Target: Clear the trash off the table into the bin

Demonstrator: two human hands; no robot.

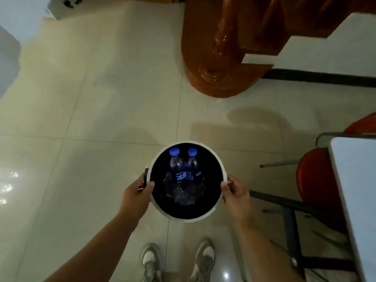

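A round white bin (221,159) with a dark inside is held over the tiled floor in front of me. My left hand (136,193) grips its left rim, and my right hand (236,192) grips its right rim. Inside stand two clear plastic bottles with blue caps and blue labels, the left bottle (176,165) and the right bottle (193,163), side by side. Crumpled clear plastic (183,195) lies at the bin's bottom below them. The white table (358,180) shows only as an edge at the right.
A red chair (313,180) with dark metal legs stands under the table at right. A glossy brown wooden post (219,58) rises ahead. My two shoes (150,261) are on the cream floor tiles below the bin. A white box sits far left.
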